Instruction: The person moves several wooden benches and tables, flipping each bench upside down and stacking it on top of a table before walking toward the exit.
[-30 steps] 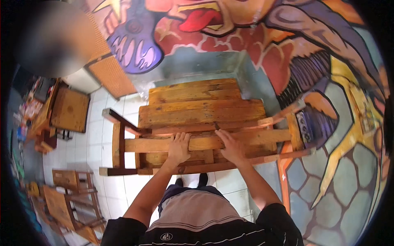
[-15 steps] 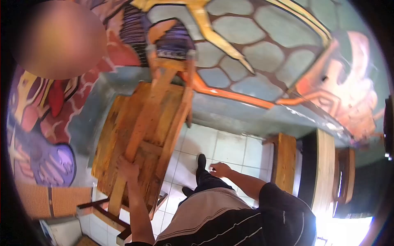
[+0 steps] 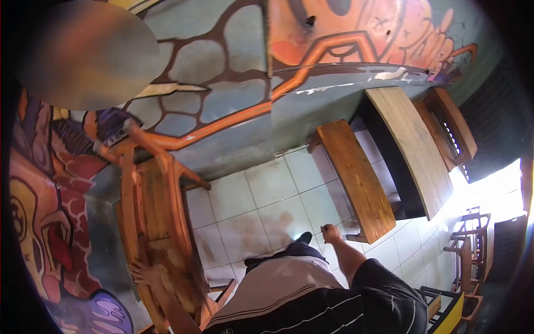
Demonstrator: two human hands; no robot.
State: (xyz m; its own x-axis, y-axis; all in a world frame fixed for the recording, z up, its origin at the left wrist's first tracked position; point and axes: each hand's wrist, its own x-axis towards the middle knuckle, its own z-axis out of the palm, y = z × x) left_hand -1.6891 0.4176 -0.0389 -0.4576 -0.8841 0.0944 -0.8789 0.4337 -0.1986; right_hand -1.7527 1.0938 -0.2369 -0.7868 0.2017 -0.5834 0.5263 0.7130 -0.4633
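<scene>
My left hand (image 3: 146, 273) lies flat on the wooden pallet table (image 3: 156, 222) at the lower left, fingers spread on its boards. A wooden chair (image 3: 146, 149) rests upturned on that table, against the painted wall. My right hand (image 3: 330, 232) hangs free over the white tiled floor (image 3: 250, 206), fingers loosely curled, holding nothing, close to the near end of a wooden bench (image 3: 356, 178).
A mural wall (image 3: 233, 78) runs across the top. Beyond the bench stands a long wooden table (image 3: 409, 145) with another bench (image 3: 456, 119) behind it. Chairs (image 3: 470, 245) stand in bright light at the right edge.
My view has swung to the right. My right hand has left the table and now hangs near the bench. My left hand stays on the table.
</scene>
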